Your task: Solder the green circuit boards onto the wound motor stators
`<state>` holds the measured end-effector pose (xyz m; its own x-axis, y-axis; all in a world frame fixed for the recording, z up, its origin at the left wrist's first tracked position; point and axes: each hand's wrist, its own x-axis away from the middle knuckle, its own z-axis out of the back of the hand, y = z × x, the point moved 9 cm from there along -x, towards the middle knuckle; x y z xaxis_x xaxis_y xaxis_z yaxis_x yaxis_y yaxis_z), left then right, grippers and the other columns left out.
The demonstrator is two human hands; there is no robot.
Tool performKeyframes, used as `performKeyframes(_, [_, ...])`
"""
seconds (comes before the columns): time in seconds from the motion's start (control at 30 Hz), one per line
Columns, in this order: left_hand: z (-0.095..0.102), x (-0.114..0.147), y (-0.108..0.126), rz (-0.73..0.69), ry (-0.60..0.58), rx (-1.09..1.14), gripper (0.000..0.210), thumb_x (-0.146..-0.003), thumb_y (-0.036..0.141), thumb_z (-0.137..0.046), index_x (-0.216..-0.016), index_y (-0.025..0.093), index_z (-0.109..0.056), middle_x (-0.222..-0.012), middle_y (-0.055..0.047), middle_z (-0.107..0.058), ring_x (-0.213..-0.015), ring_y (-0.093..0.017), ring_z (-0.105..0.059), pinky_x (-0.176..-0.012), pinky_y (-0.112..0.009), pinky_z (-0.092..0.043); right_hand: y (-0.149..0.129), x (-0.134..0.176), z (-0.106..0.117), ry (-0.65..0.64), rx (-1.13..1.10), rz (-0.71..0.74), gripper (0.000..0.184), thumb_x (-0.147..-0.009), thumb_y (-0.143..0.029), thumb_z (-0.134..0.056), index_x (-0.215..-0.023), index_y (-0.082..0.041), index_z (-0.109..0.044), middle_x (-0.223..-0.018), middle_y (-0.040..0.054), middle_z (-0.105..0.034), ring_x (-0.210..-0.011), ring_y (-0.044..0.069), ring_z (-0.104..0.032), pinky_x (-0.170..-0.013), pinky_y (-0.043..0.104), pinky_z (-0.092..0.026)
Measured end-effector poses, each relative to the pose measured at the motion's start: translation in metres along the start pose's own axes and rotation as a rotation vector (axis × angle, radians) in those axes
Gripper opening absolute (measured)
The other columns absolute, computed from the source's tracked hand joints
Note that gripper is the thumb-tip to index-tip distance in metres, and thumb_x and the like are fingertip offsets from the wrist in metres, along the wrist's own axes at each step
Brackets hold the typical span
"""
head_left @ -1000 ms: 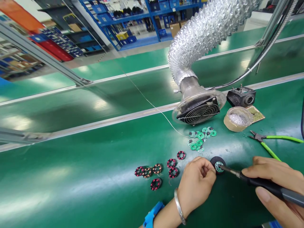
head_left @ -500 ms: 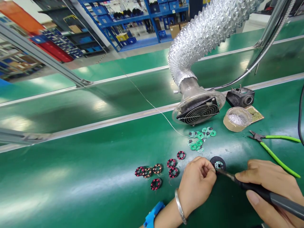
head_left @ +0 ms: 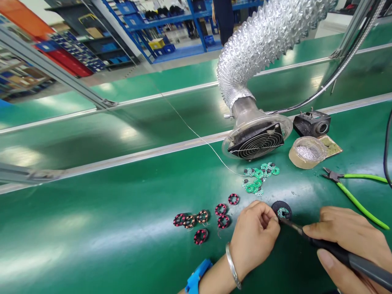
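Nearest, my right hand (head_left: pixel 357 237) is wrapped round a dark-handled soldering iron (head_left: pixel 335 248), its tip at the near edge of a green circuit board (head_left: pixel 282 212) set on a round black base (head_left: pixel 276 205). My left hand (head_left: pixel 255 233) is pinched at the base's left side; whether it grips anything, I cannot tell. Left lie wound coils (head_left: pixel 222 215) on the green table (head_left: pixel 122 245); right, cutters (head_left: pixel 334 177). Farther sit loose green boards (head_left: pixel 258 173), then a silver duct (head_left: pixel 266 45) and blue shelves (head_left: pixel 183 56).
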<state>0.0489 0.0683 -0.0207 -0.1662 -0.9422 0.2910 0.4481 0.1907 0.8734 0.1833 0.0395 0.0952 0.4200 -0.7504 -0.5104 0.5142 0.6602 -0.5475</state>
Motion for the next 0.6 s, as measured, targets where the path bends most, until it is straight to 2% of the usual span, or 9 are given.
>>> performKeyframes(0.1, [0.001, 0.0, 0.001, -0.005, 0.005, -0.01, 0.014, -0.073, 0.008, -0.05, -0.064, 0.018, -0.055, -0.054, 0.004, -0.05, -0.045, -0.01, -0.048, -0.048, -0.021, -0.036, -0.004, -0.002, 0.001, 0.017, -0.032, 0.041, 0.017, -0.092, -0.021, -0.041, -0.101, -0.024, -0.056, -0.06, 0.0018, -0.063, -0.059, 0.022, -0.066, -0.047, 0.033, -0.049])
performKeyframes(0.23, [0.002, 0.0, 0.001, -0.014, 0.012, -0.016, 0.014, -0.073, 0.008, -0.05, -0.064, 0.018, -0.056, -0.054, 0.003, -0.051, -0.046, -0.01, -0.048, -0.049, -0.021, -0.036, -0.005, -0.006, -0.003, -0.065, 0.006, 0.038, 0.021, -0.085, -0.013, -0.045, -0.1, -0.021, -0.055, -0.065, 0.002, -0.065, -0.062, 0.021, -0.068, -0.051, 0.031, -0.051])
performKeyframes(0.33, [0.001, 0.0, 0.001, -0.006, 0.007, -0.022, 0.014, -0.073, 0.009, -0.05, -0.064, 0.018, -0.056, -0.054, 0.003, -0.051, -0.046, -0.01, -0.048, -0.048, -0.021, -0.035, -0.003, -0.006, -0.003, -0.073, 0.018, 0.017, 0.022, -0.084, -0.012, -0.046, -0.099, -0.021, -0.057, -0.068, 0.0025, -0.066, -0.061, 0.02, -0.067, -0.054, 0.03, -0.052])
performKeyframes(0.5, [0.001, 0.0, 0.001, 0.011, 0.005, -0.005, 0.014, -0.073, 0.008, -0.05, -0.064, 0.018, -0.055, -0.055, 0.003, -0.051, -0.046, -0.01, -0.049, -0.048, -0.021, -0.036, 0.001, 0.001, 0.006, 0.078, 0.017, 0.046, 0.02, -0.084, -0.018, -0.047, -0.098, -0.023, -0.062, -0.068, 0.0036, -0.066, -0.059, 0.021, -0.066, -0.051, 0.03, -0.051])
performKeyframes(0.6, [0.001, 0.0, 0.001, 0.016, 0.008, 0.004, 0.014, -0.072, 0.008, -0.051, -0.063, 0.018, -0.055, -0.055, 0.004, -0.051, -0.046, -0.009, -0.048, -0.048, -0.02, -0.035, 0.006, 0.008, 0.009, 0.088, 0.012, 0.034, 0.022, -0.085, -0.022, -0.047, -0.1, -0.023, -0.063, -0.07, 0.0045, -0.066, -0.06, 0.022, -0.067, -0.053, 0.031, -0.053])
